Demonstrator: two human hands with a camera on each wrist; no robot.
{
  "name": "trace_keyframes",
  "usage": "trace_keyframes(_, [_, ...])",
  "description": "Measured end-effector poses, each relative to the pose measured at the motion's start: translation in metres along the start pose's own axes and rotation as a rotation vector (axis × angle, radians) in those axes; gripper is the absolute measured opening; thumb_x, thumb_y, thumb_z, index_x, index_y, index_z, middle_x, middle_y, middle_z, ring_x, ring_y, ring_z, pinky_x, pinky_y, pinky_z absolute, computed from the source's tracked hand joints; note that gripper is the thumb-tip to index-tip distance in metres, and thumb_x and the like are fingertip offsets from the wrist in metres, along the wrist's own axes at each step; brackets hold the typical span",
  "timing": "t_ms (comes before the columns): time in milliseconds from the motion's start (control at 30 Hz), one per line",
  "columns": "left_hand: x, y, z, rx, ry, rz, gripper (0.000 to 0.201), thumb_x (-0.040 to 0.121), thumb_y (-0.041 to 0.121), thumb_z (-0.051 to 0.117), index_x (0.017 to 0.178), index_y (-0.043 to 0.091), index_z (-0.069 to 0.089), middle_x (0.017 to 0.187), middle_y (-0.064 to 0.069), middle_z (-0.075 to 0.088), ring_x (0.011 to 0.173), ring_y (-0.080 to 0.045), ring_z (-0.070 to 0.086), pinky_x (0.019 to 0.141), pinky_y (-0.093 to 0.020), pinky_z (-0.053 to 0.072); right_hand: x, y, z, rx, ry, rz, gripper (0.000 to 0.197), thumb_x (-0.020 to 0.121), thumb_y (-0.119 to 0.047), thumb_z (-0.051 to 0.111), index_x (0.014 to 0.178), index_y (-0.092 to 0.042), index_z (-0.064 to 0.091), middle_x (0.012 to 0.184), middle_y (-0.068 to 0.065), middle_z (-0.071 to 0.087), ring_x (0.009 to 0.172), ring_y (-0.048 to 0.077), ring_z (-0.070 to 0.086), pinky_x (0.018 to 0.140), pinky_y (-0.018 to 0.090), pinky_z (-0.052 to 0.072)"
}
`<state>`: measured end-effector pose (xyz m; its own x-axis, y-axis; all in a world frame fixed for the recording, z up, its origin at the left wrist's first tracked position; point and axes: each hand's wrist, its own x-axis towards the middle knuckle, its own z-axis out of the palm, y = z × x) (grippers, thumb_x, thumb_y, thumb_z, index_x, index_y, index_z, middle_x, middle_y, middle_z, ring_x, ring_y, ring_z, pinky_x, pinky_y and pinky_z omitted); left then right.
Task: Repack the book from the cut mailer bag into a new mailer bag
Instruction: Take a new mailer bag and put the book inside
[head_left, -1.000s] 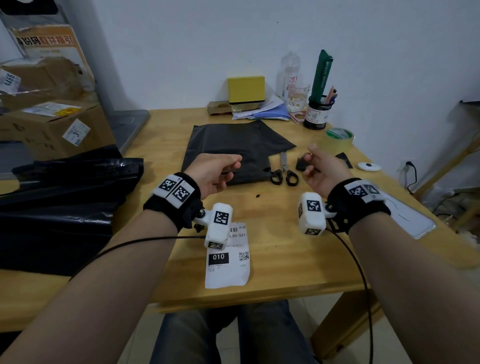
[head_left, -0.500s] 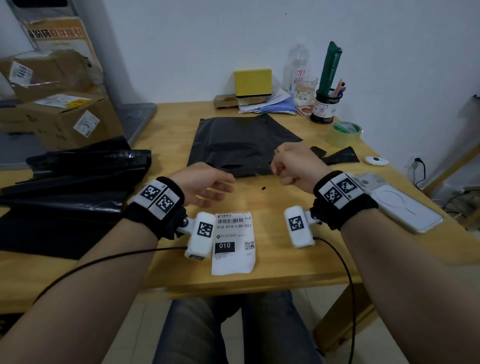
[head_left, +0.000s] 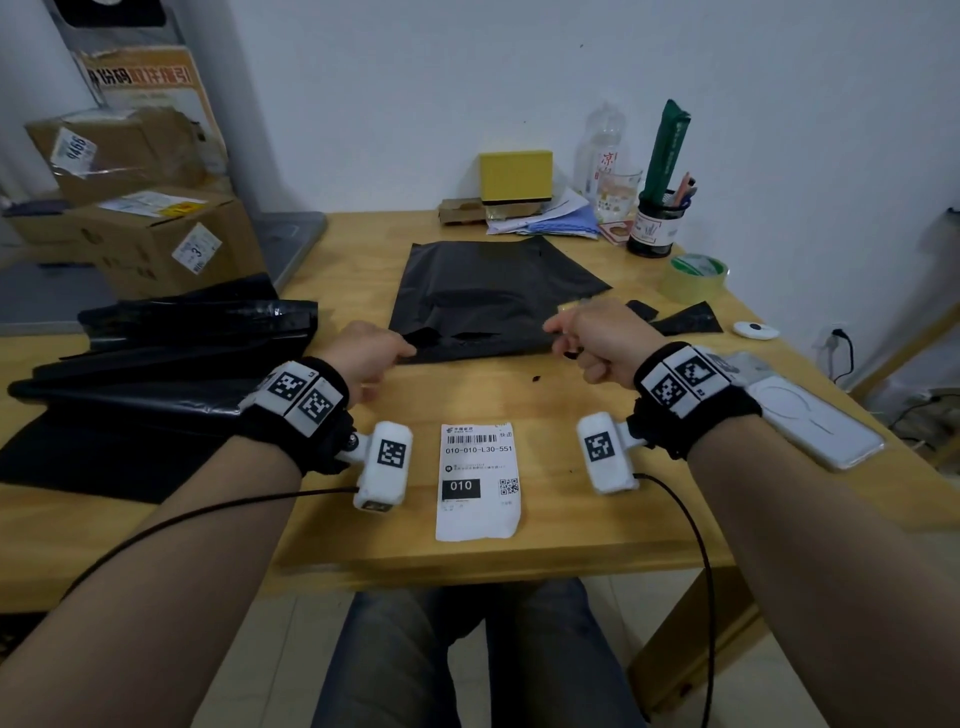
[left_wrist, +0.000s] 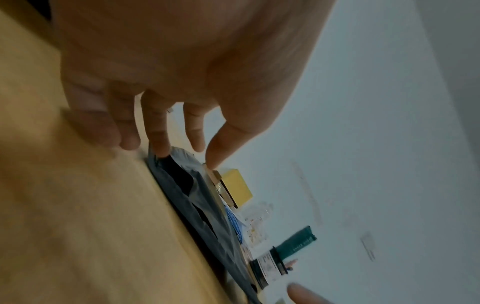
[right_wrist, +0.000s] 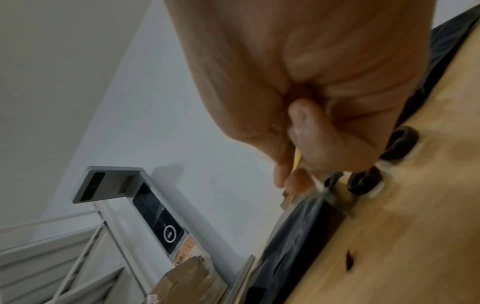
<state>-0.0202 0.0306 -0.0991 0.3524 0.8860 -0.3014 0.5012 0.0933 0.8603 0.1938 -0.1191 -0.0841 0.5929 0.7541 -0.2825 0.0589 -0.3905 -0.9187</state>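
My left hand (head_left: 363, 351) and right hand (head_left: 597, 338) each pinch a near corner of the black mailer bag (head_left: 493, 296) on the desk (head_left: 571, 519).

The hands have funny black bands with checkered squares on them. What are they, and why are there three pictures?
No robot here: a person wears little cameras. One sits on the head, looking down at the wooden table; one on each wrist looks along the fingers. The left hand and right hand each pinch the near edge of a flat black mailer bag. The scissors lie under the right hand. A white shipping label, a tape roll and a pen cup lie around.
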Motion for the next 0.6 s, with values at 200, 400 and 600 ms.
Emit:
trace_keyframes(200, [0.034,-0.001,-0.012,-0.217,0.043,-0.035,0.039,0.097,0.018,0.059,0.134,0.02,0.048,0.104,-0.007,0.056,0.092,-0.022,0.06,0.072,-0.04,0.053,0.028,0.006,-0.019,0.003,0.169,-0.012,0.043,0.099,0.003,0.028,0.115,-0.018,0.062,0.118,0.018,0.061,0.046,0.014,0.029,0.048,0.03,0.042])
trace_keyframes(400, [0.057,0.006,-0.006,-0.249,-0.055,-0.042,0.025,0.102,0.024,0.052,0.126,0.029,0.051,0.109,-0.01,0.069,0.086,-0.027,0.071,0.062,-0.036,0.054,0.059,0.004,-0.018,0.026,0.12,0.07,0.04,0.101,-0.004,0.032,0.124,-0.016,0.063,0.114,0.014,0.067,0.046,0.012,0.027,0.05,0.029,0.041])
trace_keyframes(600, [0.082,0.009,-0.001,-0.193,-0.114,-0.087,0.022,0.098,0.03,0.059,0.115,0.022,0.069,0.105,-0.006,0.07,0.044,-0.007,0.059,0.033,-0.013,0.027,0.082,-0.002,-0.015,-0.059,0.04,0.044,0.022,0.102,-0.02,0.05,0.113,-0.02,0.07,0.081,0.003,0.052,0.052,0.012,0.031,0.046,0.023,0.032])
